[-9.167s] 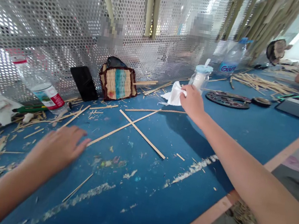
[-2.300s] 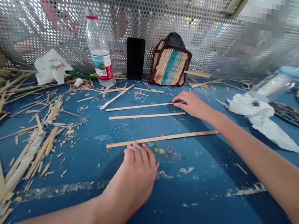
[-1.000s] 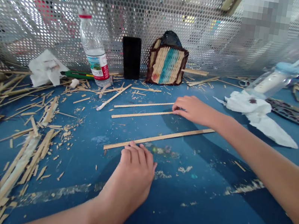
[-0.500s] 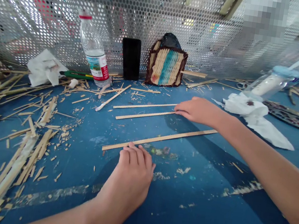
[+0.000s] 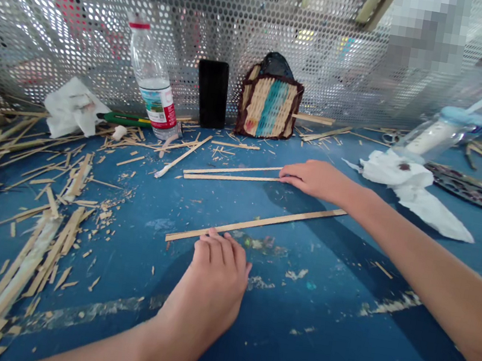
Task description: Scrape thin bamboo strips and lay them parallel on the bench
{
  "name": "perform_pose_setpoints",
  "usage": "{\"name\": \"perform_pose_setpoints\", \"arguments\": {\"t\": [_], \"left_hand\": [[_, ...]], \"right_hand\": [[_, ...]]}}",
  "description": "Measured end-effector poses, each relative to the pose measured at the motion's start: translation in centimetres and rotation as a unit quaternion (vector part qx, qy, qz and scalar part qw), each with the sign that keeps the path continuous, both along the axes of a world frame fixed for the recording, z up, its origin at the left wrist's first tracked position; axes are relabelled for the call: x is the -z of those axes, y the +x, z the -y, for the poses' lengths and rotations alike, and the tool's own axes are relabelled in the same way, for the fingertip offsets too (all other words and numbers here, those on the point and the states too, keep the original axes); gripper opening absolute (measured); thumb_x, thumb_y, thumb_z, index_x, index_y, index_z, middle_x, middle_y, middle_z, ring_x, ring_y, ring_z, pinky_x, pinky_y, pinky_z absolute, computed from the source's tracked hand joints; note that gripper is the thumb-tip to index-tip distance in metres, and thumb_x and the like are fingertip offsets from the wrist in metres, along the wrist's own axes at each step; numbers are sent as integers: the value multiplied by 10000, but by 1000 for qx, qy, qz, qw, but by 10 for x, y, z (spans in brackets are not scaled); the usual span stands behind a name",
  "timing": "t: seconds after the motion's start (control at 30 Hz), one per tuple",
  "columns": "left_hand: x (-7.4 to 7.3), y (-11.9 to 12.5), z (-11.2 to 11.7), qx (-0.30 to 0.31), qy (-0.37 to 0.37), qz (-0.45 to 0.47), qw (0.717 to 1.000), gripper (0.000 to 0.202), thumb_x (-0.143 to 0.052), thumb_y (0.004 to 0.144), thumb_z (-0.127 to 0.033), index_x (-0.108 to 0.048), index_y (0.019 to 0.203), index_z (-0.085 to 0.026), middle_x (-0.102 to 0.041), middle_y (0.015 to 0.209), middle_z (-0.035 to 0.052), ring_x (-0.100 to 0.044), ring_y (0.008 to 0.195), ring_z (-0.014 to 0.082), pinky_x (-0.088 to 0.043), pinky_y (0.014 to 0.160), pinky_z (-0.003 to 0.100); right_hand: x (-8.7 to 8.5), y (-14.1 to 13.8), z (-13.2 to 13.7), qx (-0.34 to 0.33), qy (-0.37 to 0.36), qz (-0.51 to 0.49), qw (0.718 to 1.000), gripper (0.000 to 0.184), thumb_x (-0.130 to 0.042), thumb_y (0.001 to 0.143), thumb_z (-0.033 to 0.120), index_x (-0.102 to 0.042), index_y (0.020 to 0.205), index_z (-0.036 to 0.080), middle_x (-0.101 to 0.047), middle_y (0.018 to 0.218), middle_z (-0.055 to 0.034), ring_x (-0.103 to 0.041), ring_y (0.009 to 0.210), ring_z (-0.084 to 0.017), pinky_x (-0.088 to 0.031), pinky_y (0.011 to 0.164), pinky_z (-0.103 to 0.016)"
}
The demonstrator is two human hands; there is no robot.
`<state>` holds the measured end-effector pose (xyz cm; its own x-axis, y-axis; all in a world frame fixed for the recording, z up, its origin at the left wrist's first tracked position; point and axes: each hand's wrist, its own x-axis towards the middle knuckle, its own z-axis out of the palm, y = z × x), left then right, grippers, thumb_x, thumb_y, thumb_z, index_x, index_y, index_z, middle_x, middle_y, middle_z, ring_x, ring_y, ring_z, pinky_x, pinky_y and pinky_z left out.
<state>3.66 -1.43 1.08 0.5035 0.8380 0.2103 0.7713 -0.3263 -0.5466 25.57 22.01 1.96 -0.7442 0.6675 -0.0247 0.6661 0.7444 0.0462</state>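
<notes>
**Left hand:** my left hand (image 5: 212, 276) lies palm down near me, fingers together and slightly curled, not gripping. My fingertips (image 5: 216, 236) rest against the near edge of the long bamboo strip (image 5: 256, 224).

**Right hand:** my right hand (image 5: 314, 180) reaches far and to the right, fingers close together and narrow, with no grip. They touch the right ends of two thin bamboo strips (image 5: 233, 174).

**Strips:** the two thin ones lie side by side, almost touching, on the far side of the long strip. The long one runs at a slant, rising to the right, just beneath my right wrist.

**Surface:** a scuffed blue table (image 5: 336, 333) carries everything, and bamboo shavings (image 5: 42, 247) lie heaped to the left.

**Far edge:** against a perforated metal sheet (image 5: 66, 12) stand a water bottle (image 5: 152, 84), a black phone (image 5: 211, 93) and a small woven panel (image 5: 268, 105) — striped in blue and natural tones.

**Right side:** a crumpled tissue (image 5: 408, 189) lies just in front of a lidded jar (image 5: 440, 134).
</notes>
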Motion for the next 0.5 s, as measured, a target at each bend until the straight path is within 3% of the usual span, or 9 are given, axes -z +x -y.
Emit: {"name": "perform_pose_setpoints", "arguments": {"t": [0.5], "left_hand": [[1,0,0,-1,4,5,1000,397,-415,945,-263,-658,1085,18,-691,976,307,-695,840,347,-544,688,389]], "right_hand": [[5,-2,-1,-20,1,-29,999,366,-294,983,382,-634,1031,255,-709,1126,-16,-650,910,-226,-391,770,-377]]}}
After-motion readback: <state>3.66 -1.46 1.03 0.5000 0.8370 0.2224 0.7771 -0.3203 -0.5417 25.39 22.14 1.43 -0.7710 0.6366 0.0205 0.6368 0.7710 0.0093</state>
